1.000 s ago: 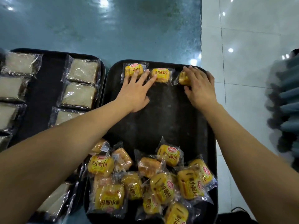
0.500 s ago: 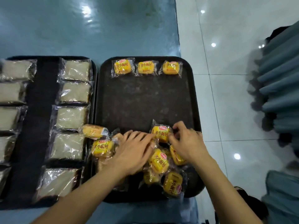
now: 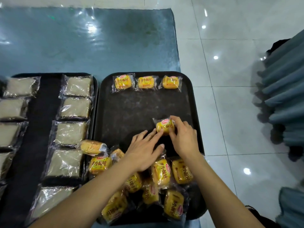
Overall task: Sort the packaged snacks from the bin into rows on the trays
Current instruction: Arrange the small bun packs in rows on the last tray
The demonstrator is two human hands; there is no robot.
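Right now I see my right hand [image 3: 184, 139] curled round a small yellow bun in a clear plastic wrapper [image 3: 165, 126], thumb and fingers closed on its right side, over the middle of the dark oval plastic tray on the right [image 3: 144, 111]. I cannot tell whether the bun touches the tray or hangs just above it. My left hand [image 3: 144, 152] lies flat with straight fingers, and its fingertips [image 3: 158, 131] touch the left edge of that same bun; it grips nothing.

Along the far rim of this tray three more wrapped yellow buns sit in a neat row: the left one [image 3: 123, 82], the middle one [image 3: 146, 82] and the right one [image 3: 171, 82], each just beside the next. At the near end a loose heap of wrapped yellow buns [image 3: 161, 183] lies tumbled, some overlapping, some upside down, partly hidden under my forearms. One wrapped bun lying on its side [image 3: 92, 146] straddles the gap between the two trays.

The dark tray on the left [image 3: 37, 112] carries pale square cakes in clear wrappers [image 3: 74, 107], set in two columns with a bare strip between them. Both trays rest on a blue-green mat [image 3: 90, 43], and beyond its right edge is glossy white floor tile [image 3: 230, 79].
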